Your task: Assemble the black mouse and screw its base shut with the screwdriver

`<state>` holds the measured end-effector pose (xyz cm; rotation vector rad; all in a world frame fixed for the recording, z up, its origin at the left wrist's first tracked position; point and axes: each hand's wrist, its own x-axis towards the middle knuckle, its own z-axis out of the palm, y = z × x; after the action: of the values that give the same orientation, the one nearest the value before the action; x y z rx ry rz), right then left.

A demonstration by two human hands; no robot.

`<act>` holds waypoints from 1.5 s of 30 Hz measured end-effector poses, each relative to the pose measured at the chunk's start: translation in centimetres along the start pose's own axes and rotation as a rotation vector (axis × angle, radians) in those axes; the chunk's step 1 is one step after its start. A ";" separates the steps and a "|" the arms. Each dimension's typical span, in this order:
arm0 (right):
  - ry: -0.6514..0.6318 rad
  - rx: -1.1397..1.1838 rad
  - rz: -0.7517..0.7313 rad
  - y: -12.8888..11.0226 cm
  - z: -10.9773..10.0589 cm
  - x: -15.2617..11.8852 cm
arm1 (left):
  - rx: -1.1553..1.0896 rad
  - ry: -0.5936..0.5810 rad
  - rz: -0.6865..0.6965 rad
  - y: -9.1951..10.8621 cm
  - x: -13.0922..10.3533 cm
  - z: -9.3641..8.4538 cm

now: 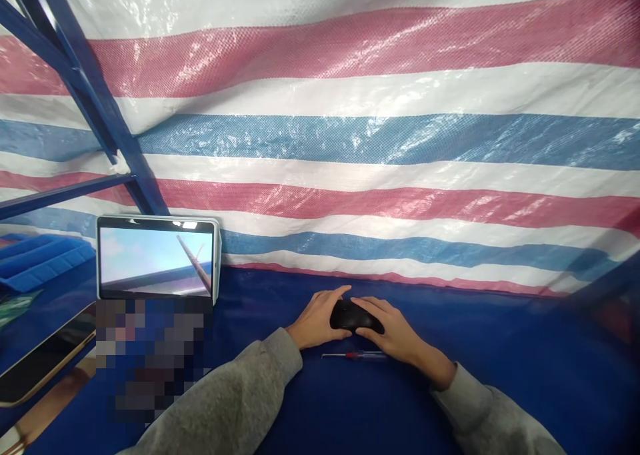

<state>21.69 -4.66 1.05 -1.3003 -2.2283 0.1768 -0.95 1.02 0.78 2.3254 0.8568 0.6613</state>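
Note:
A black computer mouse [356, 317] rests on the blue tabletop [345, 408], with my hands on both sides of it. My left hand [320, 316] curls around the mouse's left end, thumb low and fingers at the far side. Around the right end, my right hand [395, 328] grips with its fingers on top and its thumb at the near edge. Just in front of the mouse lies a small screwdriver [360, 355] with a red and clear handle, its thin shaft pointing left. Neither hand touches it.
A tablet [156, 258] in a pale case stands at the left, showing a picture. Left of it are a blue plastic tray [43, 258] and a phone [50, 355] beside another person's arm [57, 398]. Striped plastic sheeting [380, 138] hangs behind the table; a blue metal frame [95, 108] rises at left.

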 end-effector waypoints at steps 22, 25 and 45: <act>-0.066 -0.063 -0.034 0.0 0.2 -0.1 | -0.009 -0.019 -0.008 -0.3 0.0 0.1; -0.053 -0.065 -0.030 -0.1 0.3 -0.1 | -0.011 -0.015 -0.003 -0.4 0.0 0.2; 0.087 0.155 0.161 0.6 0.8 -0.1 | 0.089 0.148 -0.062 0.4 0.0 -0.3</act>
<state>21.79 -4.29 0.11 -1.3748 -1.9963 0.3392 -0.93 0.89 1.25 2.3401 1.0408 0.7910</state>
